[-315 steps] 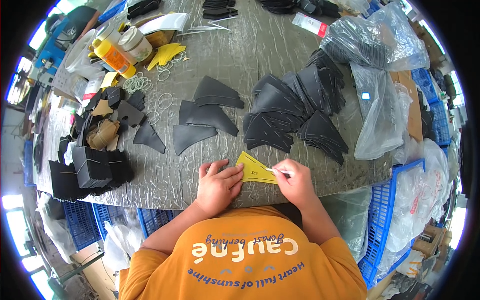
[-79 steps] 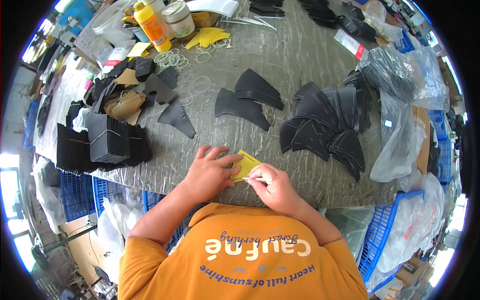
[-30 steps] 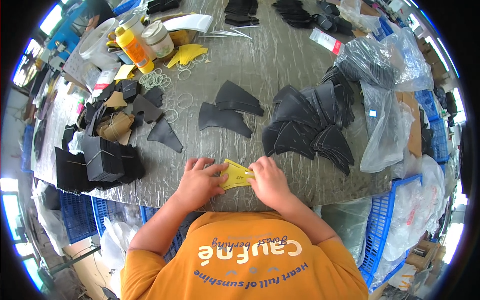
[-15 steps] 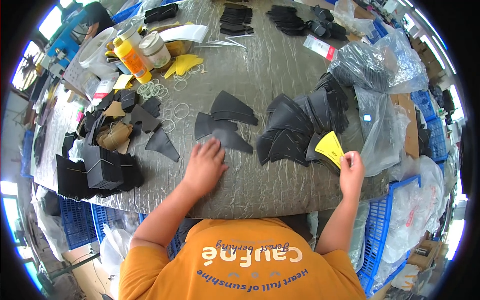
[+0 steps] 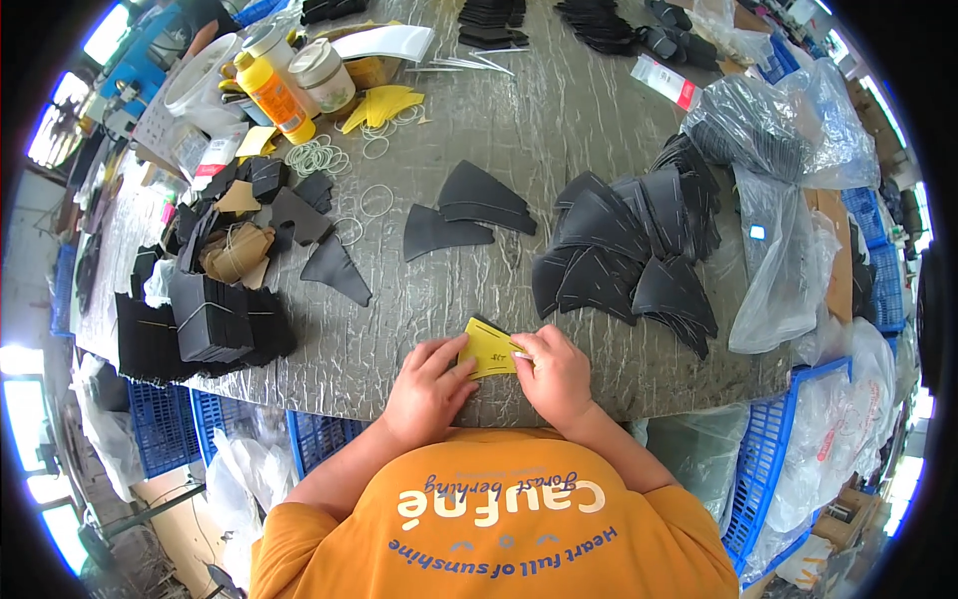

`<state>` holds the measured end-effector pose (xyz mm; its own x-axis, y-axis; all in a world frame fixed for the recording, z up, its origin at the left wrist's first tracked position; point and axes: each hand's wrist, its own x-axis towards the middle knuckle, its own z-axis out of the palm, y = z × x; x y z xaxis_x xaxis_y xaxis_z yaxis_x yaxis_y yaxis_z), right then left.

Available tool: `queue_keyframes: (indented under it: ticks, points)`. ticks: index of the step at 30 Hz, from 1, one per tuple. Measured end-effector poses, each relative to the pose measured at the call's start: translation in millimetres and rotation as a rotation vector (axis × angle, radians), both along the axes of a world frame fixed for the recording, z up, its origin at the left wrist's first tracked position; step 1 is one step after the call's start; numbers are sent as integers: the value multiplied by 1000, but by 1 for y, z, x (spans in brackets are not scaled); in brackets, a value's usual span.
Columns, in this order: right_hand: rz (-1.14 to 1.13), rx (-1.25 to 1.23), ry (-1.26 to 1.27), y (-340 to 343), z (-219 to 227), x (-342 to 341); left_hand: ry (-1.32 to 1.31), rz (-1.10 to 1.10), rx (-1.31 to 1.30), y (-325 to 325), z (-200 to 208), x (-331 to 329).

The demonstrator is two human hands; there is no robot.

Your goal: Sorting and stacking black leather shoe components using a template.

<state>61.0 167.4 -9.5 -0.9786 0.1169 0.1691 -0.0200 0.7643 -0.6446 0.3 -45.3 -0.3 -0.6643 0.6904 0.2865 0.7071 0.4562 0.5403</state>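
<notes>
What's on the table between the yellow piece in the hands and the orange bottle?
In the head view, between the yellow piece and the orange bottle lie black cut pieces and loose rubber bands.

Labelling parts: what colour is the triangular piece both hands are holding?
Yellow, with a small dark mark; the triangular piece shows best in the head view, between left hand and right hand.

A small manufacturing workshop, seen from my seat at the workbench.

My table (image 5: 559, 110) is wrapped in crinkled grey sheeting and crowded with piles of cut black pieces (image 5: 629, 250), banded black stacks (image 5: 205, 319), loose rubber bands (image 5: 319, 155), a yellow glue bottle (image 5: 271, 95) and jars. Clear plastic bags (image 5: 788, 200) and blue crates (image 5: 788, 469) of stock stand around me.
</notes>
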Motion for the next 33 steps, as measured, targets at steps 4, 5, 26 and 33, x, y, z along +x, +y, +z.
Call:
queue_keyframes:
  ticks: [4,5,26,33]
  points:
    - [74,110,4,-2,13,2,37,-16,-34,0,-9,-9]
    - [70,111,1,-2,13,2,29,-16,-37,0,-10,-10]
    - [199,-426,-31,-3,30,-8,62,48,-223,-4,5,-11]
    - [332,-523,-4,-21,15,-14,47,38,-223,-4,5,-13]
